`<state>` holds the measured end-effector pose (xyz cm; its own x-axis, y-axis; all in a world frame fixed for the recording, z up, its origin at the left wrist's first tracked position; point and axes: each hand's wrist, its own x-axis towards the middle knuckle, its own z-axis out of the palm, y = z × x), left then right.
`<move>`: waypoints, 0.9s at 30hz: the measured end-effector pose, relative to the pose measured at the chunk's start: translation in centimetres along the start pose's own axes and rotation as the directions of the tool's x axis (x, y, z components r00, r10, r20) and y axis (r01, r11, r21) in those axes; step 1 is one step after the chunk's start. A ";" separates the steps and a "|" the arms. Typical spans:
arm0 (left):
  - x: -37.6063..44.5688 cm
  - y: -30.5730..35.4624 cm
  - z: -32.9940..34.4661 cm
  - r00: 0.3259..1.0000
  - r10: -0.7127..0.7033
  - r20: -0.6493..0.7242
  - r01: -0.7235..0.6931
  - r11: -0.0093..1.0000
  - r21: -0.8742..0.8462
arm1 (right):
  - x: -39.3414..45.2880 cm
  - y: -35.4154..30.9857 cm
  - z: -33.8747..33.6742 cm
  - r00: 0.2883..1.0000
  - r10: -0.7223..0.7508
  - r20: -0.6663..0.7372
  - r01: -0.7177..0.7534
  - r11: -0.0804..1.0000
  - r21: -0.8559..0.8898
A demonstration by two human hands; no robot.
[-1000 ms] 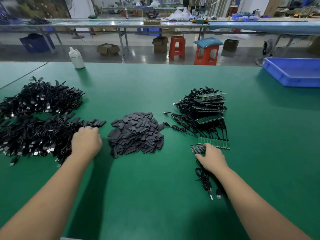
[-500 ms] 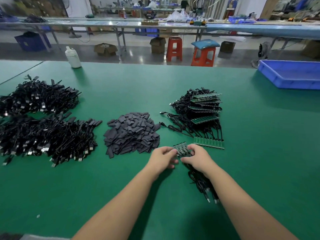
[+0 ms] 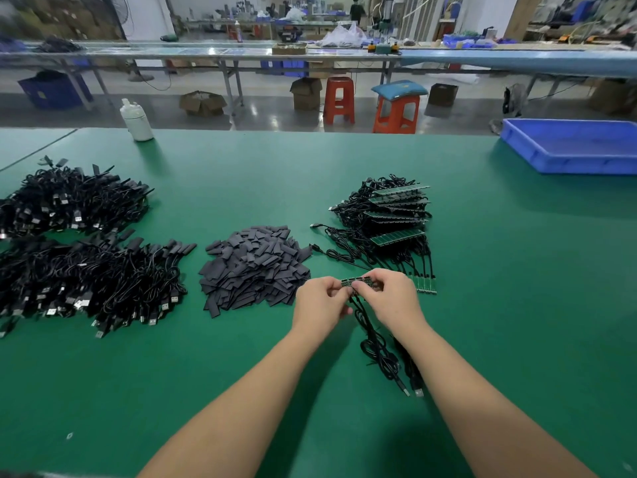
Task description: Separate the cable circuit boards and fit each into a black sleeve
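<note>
- Green matting covers the long workbench (image 3: 482,305) in front of you, and it runs unbroken from the near edge to the aisle beyond.
- Your left hand (image 3: 319,301) and right hand (image 3: 393,298) meet just above the mat, both with fingers curled to pinch a short strip of circuit boards (image 3: 358,282) between them.
- Black cables (image 3: 379,343) trail from that strip toward you, under your right wrist, and end in plugs lying on the mat.
- Just left of your hands lies a heap of black sleeves (image 3: 255,267), flat and loosely piled.
- Behind your hands sits a stack of uncut board strips (image 3: 396,215) with their cables tangled beneath; one more strip (image 3: 425,286) lies flat beside your right hand.
- Two large piles of sleeved cables (image 3: 79,250) fill the left side of the bench.
- A white bottle (image 3: 136,120) stands at the far left edge of the bench, and a blue tray (image 3: 572,146) rests at the far right corner.
- Across a grey, glossy floor you face two red stools (image 3: 339,100), one topped with a blue cushion, plus several open cardboard boxes (image 3: 203,103).
- A second long bench (image 3: 310,53) spans the room behind them, crowded with equipment too blurred to identify.
</note>
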<state>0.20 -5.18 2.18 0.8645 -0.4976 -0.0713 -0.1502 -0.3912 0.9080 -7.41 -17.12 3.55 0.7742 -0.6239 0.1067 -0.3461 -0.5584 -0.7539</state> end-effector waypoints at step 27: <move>-1.3 -1.3 -2.2 0.992 0.102 0.080 -0.069 0.938 -0.339 | 3.2 5.9 -3.1 0.944 0.321 -0.073 -0.312 0.944 0.110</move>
<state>0.36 -2.30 1.96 0.8036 -0.5950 -0.0109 -0.0385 -0.0702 0.9968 -8.65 -24.13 1.46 0.5812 -0.8084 -0.0935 -0.5096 -0.2720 -0.8162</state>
